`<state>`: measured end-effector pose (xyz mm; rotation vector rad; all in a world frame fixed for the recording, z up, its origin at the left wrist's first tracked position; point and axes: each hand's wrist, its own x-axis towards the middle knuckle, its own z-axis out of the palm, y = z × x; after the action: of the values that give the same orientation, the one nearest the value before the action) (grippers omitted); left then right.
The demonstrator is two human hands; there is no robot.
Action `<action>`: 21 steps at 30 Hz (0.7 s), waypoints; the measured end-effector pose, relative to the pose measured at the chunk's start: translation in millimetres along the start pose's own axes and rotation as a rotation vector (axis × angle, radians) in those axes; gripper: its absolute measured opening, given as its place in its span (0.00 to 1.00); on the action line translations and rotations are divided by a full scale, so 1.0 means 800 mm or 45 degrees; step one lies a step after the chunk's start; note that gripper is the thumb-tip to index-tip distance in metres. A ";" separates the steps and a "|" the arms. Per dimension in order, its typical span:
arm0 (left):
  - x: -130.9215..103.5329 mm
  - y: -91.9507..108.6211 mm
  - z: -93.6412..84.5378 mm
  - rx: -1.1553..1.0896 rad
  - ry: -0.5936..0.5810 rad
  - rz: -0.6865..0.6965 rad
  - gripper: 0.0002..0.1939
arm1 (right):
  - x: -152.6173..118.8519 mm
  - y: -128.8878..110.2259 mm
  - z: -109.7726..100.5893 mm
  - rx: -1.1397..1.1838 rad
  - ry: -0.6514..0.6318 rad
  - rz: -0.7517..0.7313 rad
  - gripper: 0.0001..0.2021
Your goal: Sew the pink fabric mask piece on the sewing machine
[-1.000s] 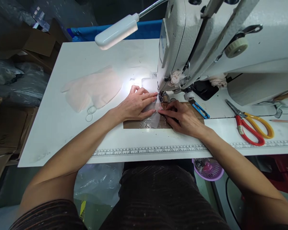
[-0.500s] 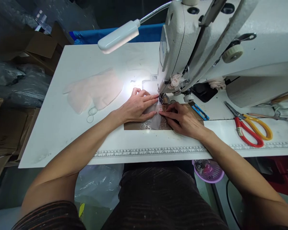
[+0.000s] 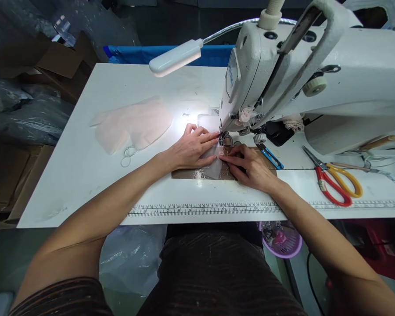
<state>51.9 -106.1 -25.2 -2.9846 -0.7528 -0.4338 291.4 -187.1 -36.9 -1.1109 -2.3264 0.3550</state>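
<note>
My left hand [image 3: 197,147] lies flat with fingers stretched out on a piece of sheer white fabric [image 3: 213,170], its fingertips close to the presser foot [image 3: 222,139] of a white sewing machine [image 3: 250,66]. From the other side, my right hand [image 3: 248,166] has its fingers bent and drawn together at the fabric's right edge, by a small pale tag [image 3: 220,153]. The fabric runs under the foot over a brown plate [image 3: 184,174]. Part of it is hidden beneath my left hand.
Pale pink sheer fabric [image 3: 134,120] and white rings [image 3: 128,153] lie to the left. Beside my right hand are a blue thread snipper [image 3: 272,158] and red-and-yellow scissors [image 3: 335,180]. A lamp [image 3: 176,57] hangs above; a ruler strip [image 3: 200,210] lines the front edge.
The camera view has shifted slightly, so the machine appears a little lower and further right. Both hands stay in nearly the same place on the fabric.
</note>
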 end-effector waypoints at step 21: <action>-0.003 0.001 -0.003 -0.011 0.073 0.212 0.17 | 0.003 -0.008 0.004 -0.105 0.039 0.063 0.19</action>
<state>49.7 -107.8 -23.8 -2.9962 -0.4937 -0.5121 284.5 -189.2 -35.6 -1.2062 -2.3084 0.2606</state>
